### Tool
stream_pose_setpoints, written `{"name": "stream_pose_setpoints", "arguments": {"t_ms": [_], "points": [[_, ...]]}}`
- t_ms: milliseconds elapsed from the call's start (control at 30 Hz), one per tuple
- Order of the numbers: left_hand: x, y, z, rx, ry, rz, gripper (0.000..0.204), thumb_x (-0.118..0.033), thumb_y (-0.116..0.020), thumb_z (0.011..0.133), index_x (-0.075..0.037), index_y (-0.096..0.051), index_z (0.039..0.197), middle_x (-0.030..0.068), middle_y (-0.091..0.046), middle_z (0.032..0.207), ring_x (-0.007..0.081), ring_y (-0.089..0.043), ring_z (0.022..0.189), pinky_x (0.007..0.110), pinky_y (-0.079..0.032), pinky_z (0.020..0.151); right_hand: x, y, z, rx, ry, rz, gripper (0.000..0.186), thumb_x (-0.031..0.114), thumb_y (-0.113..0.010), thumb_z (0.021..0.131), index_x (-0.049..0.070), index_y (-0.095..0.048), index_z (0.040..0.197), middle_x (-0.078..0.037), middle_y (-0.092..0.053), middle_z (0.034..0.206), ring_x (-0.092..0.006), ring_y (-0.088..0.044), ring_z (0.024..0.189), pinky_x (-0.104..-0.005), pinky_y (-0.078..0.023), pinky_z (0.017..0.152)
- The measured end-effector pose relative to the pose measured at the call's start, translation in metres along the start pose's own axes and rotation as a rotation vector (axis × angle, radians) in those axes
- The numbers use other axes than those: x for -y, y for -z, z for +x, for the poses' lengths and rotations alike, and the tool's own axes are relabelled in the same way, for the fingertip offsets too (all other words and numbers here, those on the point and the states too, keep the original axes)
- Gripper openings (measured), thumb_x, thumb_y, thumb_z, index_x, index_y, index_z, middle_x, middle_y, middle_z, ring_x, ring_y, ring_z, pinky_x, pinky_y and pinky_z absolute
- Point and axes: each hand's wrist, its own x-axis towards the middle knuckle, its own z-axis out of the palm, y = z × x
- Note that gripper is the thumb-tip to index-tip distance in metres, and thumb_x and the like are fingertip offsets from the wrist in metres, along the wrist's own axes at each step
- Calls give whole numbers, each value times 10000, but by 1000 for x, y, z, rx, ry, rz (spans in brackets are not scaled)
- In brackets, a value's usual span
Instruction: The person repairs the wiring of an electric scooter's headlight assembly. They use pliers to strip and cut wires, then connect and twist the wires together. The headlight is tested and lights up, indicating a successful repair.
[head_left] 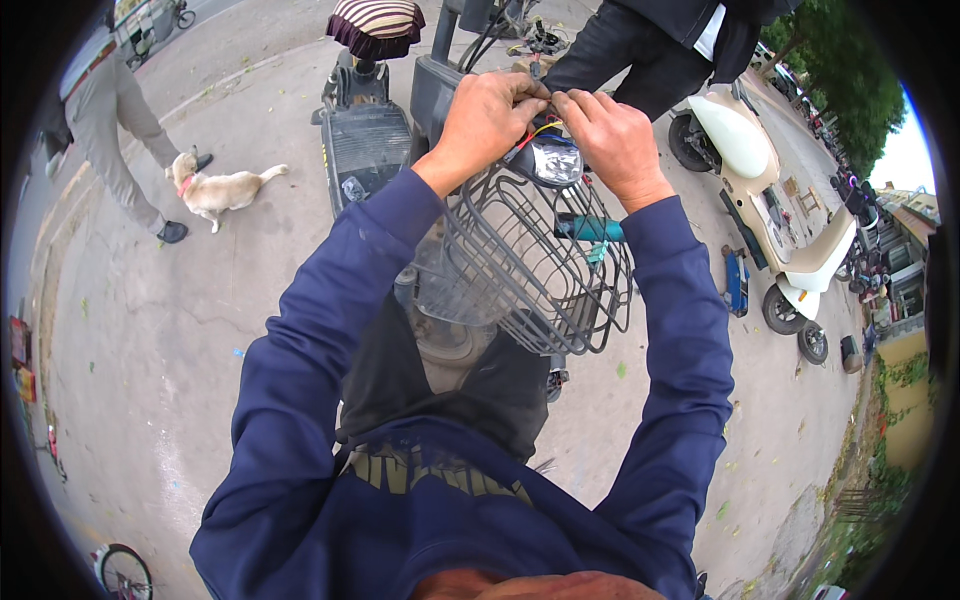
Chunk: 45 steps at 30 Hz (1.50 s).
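Note:
My left hand (489,118) and my right hand (614,143) meet at the front of an electric scooter, their thumbs and fingers pinched close together. What lies between the fingertips is too small to make out. Just below them, thin red and yellow wires (541,130) come out beside the scooter's headlight (557,161), which has a shiny clear lens. Under my wrists hangs a black wire basket (533,270), with a teal cylindrical tool (588,228) in it. The scooter's dark footboard (368,150) and striped seat cover (376,24) show to the left of my left hand.
A person in dark trousers (640,55) stands close beyond the scooter. A cream scooter (745,150) is parked at the right, near a blue object (736,282) and a loose wheel (813,343). At the left, a pale dog (222,190) stands by a person in grey trousers (115,130).

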Motion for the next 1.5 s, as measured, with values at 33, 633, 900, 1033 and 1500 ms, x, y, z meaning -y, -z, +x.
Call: {"name": "stream_pose_setpoints", "arguments": {"t_ms": [33, 633, 900, 1033, 1500], "points": [[1, 0, 1, 3, -7, 12, 180, -93, -709, 947, 49, -765, 1041, 148, -780, 819, 144, -727, 630, 286, -557, 604, 0, -1, 2, -24, -81, 108, 136, 188, -705, 882, 126, -702, 1003, 36, -645, 812, -147, -635, 680, -293, -527, 573], [2, -1, 0, 9, -10, -31, 165, -100, -706, 944, 35, -765, 1017, 129, -763, 764, 138, -738, 644, 289, -547, 597, -3, 4, 2, -31, -3, 24, 243, 145, -705, 836, 141, -691, 1079, -2, -666, 947, -162, -682, 762, -304, -559, 614], [3, 1, 0, 0, -32, -6, 169, -100, -701, 944, 35, -769, 1020, 128, -755, 755, 144, -734, 644, 292, -553, 611, -4, 0, 20, 473, -1257, 1540, 261, 251, -685, 965, 2, -733, 903, 12, -585, 686, -85, -527, 544, -259, -355, 473], [6, 0, 0, 9, -16, -15, 167, -103, -704, 945, 32, -771, 1016, 128, -756, 762, 143, -733, 645, 297, -558, 613, -3, -6, 9, 370, -1030, 1151, 242, 277, -633, 1038, 54, -723, 1063, 4, -619, 754, -119, -571, 539, -278, -455, 510], [1, 1, 1, 41, 6, -11, 176, -99, -697, 946, 36, -766, 1034, 140, -772, 823, 145, -737, 658, 294, -558, 624, 7, -7, 8, 132, -529, 560, 116, 177, -734, 898, 89, -719, 973, -18, -607, 729, -169, -618, 606, -307, -486, 542]]}}
